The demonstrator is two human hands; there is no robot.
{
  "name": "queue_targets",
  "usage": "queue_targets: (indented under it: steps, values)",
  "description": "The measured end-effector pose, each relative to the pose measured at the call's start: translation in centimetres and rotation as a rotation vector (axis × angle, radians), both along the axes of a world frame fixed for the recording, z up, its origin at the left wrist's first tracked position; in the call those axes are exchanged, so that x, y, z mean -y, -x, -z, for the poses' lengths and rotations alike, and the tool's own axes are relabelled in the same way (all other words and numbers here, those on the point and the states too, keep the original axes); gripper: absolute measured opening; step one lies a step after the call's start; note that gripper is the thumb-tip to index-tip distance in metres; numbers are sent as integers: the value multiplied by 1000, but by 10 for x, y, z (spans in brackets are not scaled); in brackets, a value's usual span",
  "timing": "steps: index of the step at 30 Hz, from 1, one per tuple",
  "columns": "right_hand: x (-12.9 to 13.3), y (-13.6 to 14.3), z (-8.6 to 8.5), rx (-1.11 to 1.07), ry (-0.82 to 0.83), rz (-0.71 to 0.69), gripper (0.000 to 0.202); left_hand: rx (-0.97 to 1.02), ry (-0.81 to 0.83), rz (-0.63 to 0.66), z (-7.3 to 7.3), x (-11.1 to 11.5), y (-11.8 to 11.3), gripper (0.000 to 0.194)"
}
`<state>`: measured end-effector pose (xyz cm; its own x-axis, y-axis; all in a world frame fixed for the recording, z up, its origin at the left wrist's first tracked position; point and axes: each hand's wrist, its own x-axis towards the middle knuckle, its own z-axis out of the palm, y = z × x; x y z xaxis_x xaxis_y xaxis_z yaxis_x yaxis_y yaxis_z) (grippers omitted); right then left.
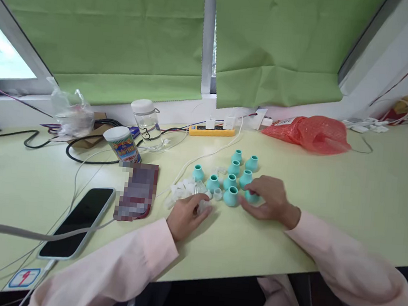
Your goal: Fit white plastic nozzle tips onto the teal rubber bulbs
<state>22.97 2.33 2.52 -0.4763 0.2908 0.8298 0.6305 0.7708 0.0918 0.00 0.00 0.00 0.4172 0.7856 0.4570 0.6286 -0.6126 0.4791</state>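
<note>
Several small turquoise vase-shaped pieces (230, 196) with open necks stand upright in a cluster on the table. My right hand (269, 200) has its thumb and fingers curled around a turquoise piece (251, 197) at the cluster's right edge, partly hidden by the fingers. To the left, my left hand (187, 215) is closed in a pinch at a clear plastic piece (203, 205), mostly covered by the fingers. Just beyond that hand lies a pile of small translucent white pieces (180, 190). One translucent cap-like piece (217, 194) sits between the pile and the turquoise cluster.
On the left lie a phone (77, 225) with a cable across it and a dark red packet (138, 192). Behind are a printed canister (122, 144), a clear bottle (148, 123), a yellow power strip (211, 132) and a red bubble-wrap bag (309, 133). White cords cross the table.
</note>
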Motion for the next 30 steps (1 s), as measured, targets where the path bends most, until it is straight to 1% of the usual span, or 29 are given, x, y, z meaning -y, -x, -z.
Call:
queue_targets:
  steps: [2, 4, 6, 8, 11, 13, 16, 18, 20, 23, 26, 30]
  values:
    - [14, 21, 4, 16, 40, -79, 18, 155, 98, -35, 1, -2, -6, 18]
    - [25, 40, 11, 54, 91, -92, 25, 348, 205, -69, 3, -6, -10, 24]
    - [28, 54, 19, 63, 153, -70, 32, 523, 334, -41, 4, -10, -11, 30]
    - [26, 62, 27, 55, 212, -7, 33, 585, 367, -21, 5, -15, -11, 32]
    - [18, 65, 36, 39, 294, 63, 30, 626, 423, 24, 4, -18, -10, 35]
    - [15, 65, 39, 40, 312, 58, 23, 636, 461, 57, 1, -18, -10, 37]
    - [14, 66, 43, 21, 312, 9, 16, 630, 495, 93, -3, -15, -10, 37]
    - [15, 67, 45, -12, 321, -37, 15, 610, 491, 101, -5, -12, -10, 32]
    - [16, 67, 45, -52, 338, -76, 14, 585, 450, 93, -5, -11, -8, 27]
    - [19, 68, 43, -97, 375, -125, 12, 541, 322, 45, -6, -11, -5, 24]
    - [23, 67, 40, -83, 419, -176, 10, 472, 194, -11, -9, -13, -7, 19]
    - [23, 68, 39, -19, 502, -215, 12, 348, 111, -37, -12, -20, -13, 15]
